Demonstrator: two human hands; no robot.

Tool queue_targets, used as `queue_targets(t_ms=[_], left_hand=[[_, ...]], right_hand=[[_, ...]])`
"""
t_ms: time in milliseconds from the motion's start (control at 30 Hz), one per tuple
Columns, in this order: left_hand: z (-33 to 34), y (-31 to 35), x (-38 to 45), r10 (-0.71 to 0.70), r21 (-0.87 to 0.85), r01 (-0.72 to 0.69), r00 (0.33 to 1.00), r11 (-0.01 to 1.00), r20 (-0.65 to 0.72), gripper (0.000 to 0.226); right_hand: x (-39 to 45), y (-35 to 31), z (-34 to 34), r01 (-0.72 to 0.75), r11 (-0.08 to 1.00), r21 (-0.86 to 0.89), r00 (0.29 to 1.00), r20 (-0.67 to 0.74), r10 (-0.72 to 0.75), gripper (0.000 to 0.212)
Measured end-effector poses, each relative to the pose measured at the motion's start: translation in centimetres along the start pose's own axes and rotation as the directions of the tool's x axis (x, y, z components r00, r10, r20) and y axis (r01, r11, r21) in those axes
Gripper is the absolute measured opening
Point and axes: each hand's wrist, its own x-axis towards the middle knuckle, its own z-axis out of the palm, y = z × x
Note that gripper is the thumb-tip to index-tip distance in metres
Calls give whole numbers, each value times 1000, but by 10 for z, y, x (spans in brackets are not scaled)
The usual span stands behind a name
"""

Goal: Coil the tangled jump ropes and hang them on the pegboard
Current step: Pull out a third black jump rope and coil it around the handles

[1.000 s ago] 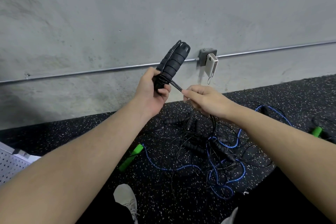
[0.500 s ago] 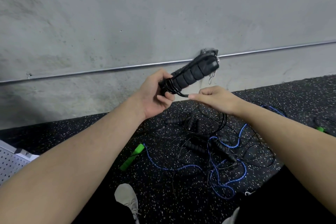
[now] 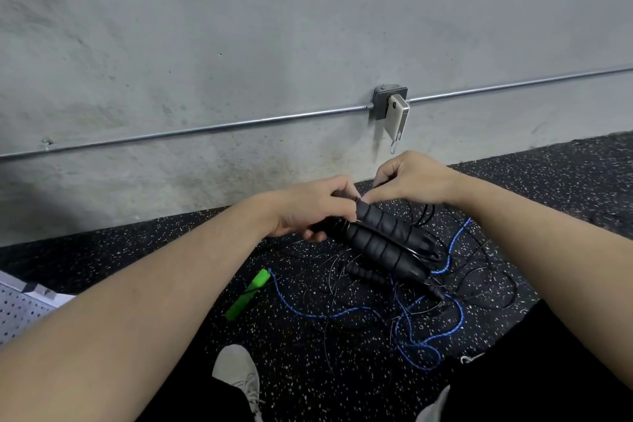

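Observation:
My left hand (image 3: pixel 313 207) grips the wrapped end of two black ribbed jump-rope handles (image 3: pixel 383 240), which lie side by side and point down to the right. My right hand (image 3: pixel 409 178) pinches the thin black cord at the handles' upper end, close against my left fingers. Below them on the floor lies a tangle of black cords (image 3: pixel 479 284) and a blue rope (image 3: pixel 428 336), with a green handle (image 3: pixel 248 293) at its left end. A corner of the white pegboard (image 3: pixel 20 312) shows at the left edge.
A grey concrete wall carries a metal conduit (image 3: pixel 205 128) and a junction box with a white device (image 3: pixel 397 116) plugged in. The floor is black speckled rubber (image 3: pixel 565 181). My white shoe (image 3: pixel 236 373) and dark trouser legs sit at the bottom.
Both hands have dropped lower. The black handles swung from pointing up to the right to pointing down to the right, and my right hand moved up against the wrapped end.

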Motion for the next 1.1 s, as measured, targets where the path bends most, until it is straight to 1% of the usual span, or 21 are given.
queue_targets(t_ms=[33,133,233,300,333,367,400,467,533,633,700,767,800,867,933,1033,1100], left_hand=[[2,0,2,-1,35,2,1000,999,-18,25],[7,-1,5,-23,83,26,999,996,-36,55],[12,0,7,-13,195,19,999,981,-33,71],[16,1,10,-8,301,18,999,954,-33,72],[17,0,11,-6,352,19,999,936,-39,69],[19,-1,13,-1,380,22,999,925,-54,64],[21,-3,15,3,369,28,997,929,-83,58],[23,-10,20,4,267,38,988,963,-152,46],[23,-15,22,-17,123,43,978,991,-206,36],[21,-13,22,-53,-66,37,964,997,-259,26],[21,-9,22,-71,-164,22,950,986,-303,18],[19,-8,23,-104,-268,8,933,963,-345,15],[18,-7,24,-118,-311,-1,924,950,-365,16],[13,-8,25,-144,-382,-23,904,924,-403,21],[9,-5,24,-170,-458,-49,889,888,-424,18],[4,2,20,-214,-596,-120,863,794,-459,10],[4,5,19,-228,-648,-178,841,740,-491,10]], right_hand=[[1,-1,0,-16,1000,1,1000,-9,16,26],[3,-2,1,-28,999,20,1000,-7,29,25],[0,-4,2,-59,996,66,998,-5,59,23],[-1,-7,7,-71,990,123,996,-36,76,20],[-1,-8,11,-73,985,158,995,-57,83,18],[-2,-10,15,-77,979,190,993,-74,93,16],[-3,-12,19,-73,975,212,992,-82,92,14],[-6,-15,23,-58,976,208,994,-74,75,13],[-9,-17,24,-43,981,190,996,-63,55,21],[-7,-17,26,-56,971,230,992,-95,80,23],[-4,-17,28,-68,985,157,989,-120,87,22],[-3,-19,27,-78,996,41,989,-125,82,29],[-3,-20,26,-79,997,4,989,-122,79,34],[-3,-21,23,-90,996,-12,990,-109,88,42],[-4,-19,21,-101,993,54,991,-86,105,46],[-9,-20,18,-148,967,207,987,-33,158,44],[-11,-21,20,-196,951,238,980,1,201,47]])
